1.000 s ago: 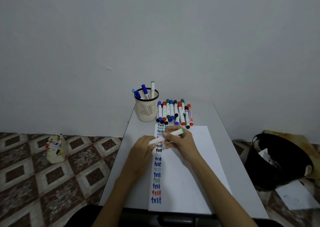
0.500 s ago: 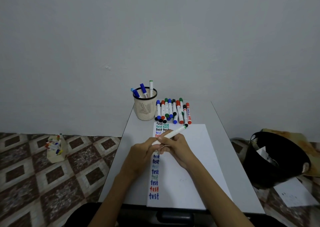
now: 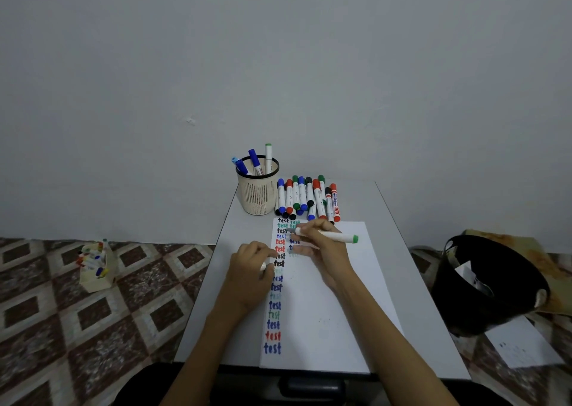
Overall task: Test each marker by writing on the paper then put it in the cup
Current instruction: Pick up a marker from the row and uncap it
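The cream perforated plastic cup with a black rim [image 3: 258, 193] stands upright at the far left corner of the pale grey worktop [image 3: 390, 238]. It contains four markers standing on end: three with blue tops and one white with a green top.

Just to the right of the cup, along the far edge, a row of capped markers [image 3: 306, 198] lies flat (blue, red, green and black caps).

The white sheet of paper [image 3: 328, 306] covers the middle of the worktop and reaches its near edge. A column of the word "test" in several colours runs down the left edge of the paper, with a shorter second column beside it at the far end.

The right hand [image 3: 325, 252] grips the white marker with a green end [image 3: 331, 236], fingers curled round the barrel. The tip points left over the second column; contact with the paper cannot be determined.

The left hand [image 3: 250, 264] rests at the left edge of the paper, its fingers curled on a small white piece [image 3: 263, 266].

On the tiled floor, left of the worktop, a cream box [image 3: 99, 281] holds assorted markers. To the right, a black bin [image 3: 464, 306] holds paper scraps.
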Action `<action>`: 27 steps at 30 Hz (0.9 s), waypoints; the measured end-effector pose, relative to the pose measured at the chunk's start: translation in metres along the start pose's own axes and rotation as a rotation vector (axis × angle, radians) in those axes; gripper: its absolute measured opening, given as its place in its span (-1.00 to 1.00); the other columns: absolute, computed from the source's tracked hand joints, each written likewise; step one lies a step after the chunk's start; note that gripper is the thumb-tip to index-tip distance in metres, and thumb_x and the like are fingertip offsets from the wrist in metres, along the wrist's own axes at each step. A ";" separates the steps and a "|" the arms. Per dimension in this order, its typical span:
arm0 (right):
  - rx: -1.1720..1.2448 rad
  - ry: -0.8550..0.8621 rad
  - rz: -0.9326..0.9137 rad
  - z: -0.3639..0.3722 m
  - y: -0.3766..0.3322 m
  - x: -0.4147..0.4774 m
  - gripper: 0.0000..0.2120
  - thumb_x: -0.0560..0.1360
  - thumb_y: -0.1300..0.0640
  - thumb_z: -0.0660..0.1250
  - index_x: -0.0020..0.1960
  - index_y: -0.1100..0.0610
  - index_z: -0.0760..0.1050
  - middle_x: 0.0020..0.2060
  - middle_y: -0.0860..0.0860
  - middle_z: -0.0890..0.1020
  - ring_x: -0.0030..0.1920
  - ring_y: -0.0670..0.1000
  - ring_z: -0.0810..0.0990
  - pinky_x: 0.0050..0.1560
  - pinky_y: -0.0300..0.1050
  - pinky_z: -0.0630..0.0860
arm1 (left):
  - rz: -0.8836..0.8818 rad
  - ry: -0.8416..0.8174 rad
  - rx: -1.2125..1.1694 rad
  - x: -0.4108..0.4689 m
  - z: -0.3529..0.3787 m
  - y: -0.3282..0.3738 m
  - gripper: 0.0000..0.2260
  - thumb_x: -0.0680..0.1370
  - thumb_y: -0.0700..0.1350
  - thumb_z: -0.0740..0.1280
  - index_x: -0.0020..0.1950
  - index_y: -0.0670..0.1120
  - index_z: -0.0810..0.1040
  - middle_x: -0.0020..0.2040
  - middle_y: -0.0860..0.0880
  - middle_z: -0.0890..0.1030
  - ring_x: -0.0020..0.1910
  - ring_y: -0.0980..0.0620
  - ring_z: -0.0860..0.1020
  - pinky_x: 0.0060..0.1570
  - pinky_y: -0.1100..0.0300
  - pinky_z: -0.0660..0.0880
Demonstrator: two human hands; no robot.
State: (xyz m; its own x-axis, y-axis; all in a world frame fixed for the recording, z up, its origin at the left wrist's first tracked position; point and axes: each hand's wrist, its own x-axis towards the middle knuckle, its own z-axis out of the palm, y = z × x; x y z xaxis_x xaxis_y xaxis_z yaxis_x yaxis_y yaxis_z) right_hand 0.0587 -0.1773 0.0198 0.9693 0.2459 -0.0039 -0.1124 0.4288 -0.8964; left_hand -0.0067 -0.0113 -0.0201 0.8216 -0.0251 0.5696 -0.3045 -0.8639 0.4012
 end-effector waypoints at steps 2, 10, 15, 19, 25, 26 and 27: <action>-0.096 0.001 -0.007 0.002 0.002 0.002 -0.85 0.39 0.44 0.42 -0.17 0.27 0.49 -0.22 0.24 0.64 -0.17 0.26 0.65 -0.17 0.09 0.63 | -0.002 -0.002 -0.009 0.000 0.000 -0.001 -0.82 0.44 -0.12 0.25 -0.04 -0.09 0.60 -0.08 -0.05 0.59 -0.13 -0.03 0.52 -0.18 0.04 0.52; -0.500 0.099 -0.155 0.005 0.012 0.006 -0.64 0.34 0.51 0.35 -0.37 0.15 0.29 -0.48 0.03 0.37 -0.50 -0.12 0.39 -0.30 -0.17 0.48 | -0.022 -0.010 -0.054 0.001 0.001 -0.002 -0.80 0.45 -0.09 0.24 -0.05 -0.12 0.61 -0.10 -0.06 0.60 -0.15 -0.02 0.52 -0.15 0.10 0.54; -0.542 0.053 -0.143 0.003 0.014 0.005 -0.68 0.34 0.47 0.36 -0.35 0.14 0.31 -0.48 0.06 0.40 -0.48 -0.04 0.37 -0.38 -0.20 0.40 | -0.039 -0.012 -0.072 0.001 0.002 -0.003 -0.76 0.45 -0.06 0.21 -0.05 -0.12 0.61 -0.09 -0.06 0.60 -0.13 0.00 0.52 -0.13 0.12 0.54; -0.605 0.058 -0.138 0.004 0.014 0.006 -0.69 0.35 0.45 0.38 -0.33 0.16 0.32 -0.46 0.08 0.40 -0.46 -0.03 0.36 -0.42 -0.22 0.39 | -0.047 -0.018 -0.077 0.001 0.004 -0.004 -0.74 0.46 -0.03 0.19 -0.04 -0.12 0.61 -0.08 -0.06 0.60 -0.12 0.01 0.51 -0.12 0.13 0.53; -0.636 0.033 -0.154 0.009 0.012 0.002 -0.70 0.38 0.48 0.36 -0.29 0.21 0.30 -0.45 0.05 0.39 -0.49 -0.21 0.40 -0.45 -0.42 0.36 | -0.048 -0.009 -0.079 0.000 0.005 -0.005 -0.73 0.47 -0.02 0.18 -0.05 -0.13 0.61 -0.08 -0.07 0.61 -0.12 0.01 0.52 -0.12 0.14 0.53; -0.629 0.037 -0.160 0.009 0.012 0.002 -0.69 0.38 0.49 0.35 -0.30 0.21 0.28 -0.44 0.06 0.39 -0.48 -0.21 0.40 -0.45 -0.43 0.36 | -0.047 -0.008 -0.081 0.000 0.005 -0.004 -0.73 0.47 -0.02 0.19 -0.05 -0.13 0.61 -0.08 -0.07 0.61 -0.12 0.01 0.53 -0.12 0.14 0.53; -0.621 0.047 -0.166 0.009 0.011 0.002 -0.68 0.38 0.49 0.35 -0.31 0.19 0.28 -0.44 0.07 0.39 -0.46 -0.19 0.40 -0.44 -0.43 0.36 | -0.047 -0.008 -0.082 0.000 0.004 -0.004 -0.73 0.46 -0.02 0.19 -0.05 -0.13 0.61 -0.08 -0.07 0.61 -0.12 0.01 0.53 -0.13 0.14 0.53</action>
State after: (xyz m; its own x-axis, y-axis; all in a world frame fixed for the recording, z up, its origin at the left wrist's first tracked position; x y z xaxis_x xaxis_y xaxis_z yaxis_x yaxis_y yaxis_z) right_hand 0.0578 -0.1643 0.0137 0.9730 0.1756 0.1500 0.1738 -0.1286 -0.9764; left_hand -0.0030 -0.0101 -0.0245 0.8397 0.0103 0.5429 -0.3034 -0.8202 0.4849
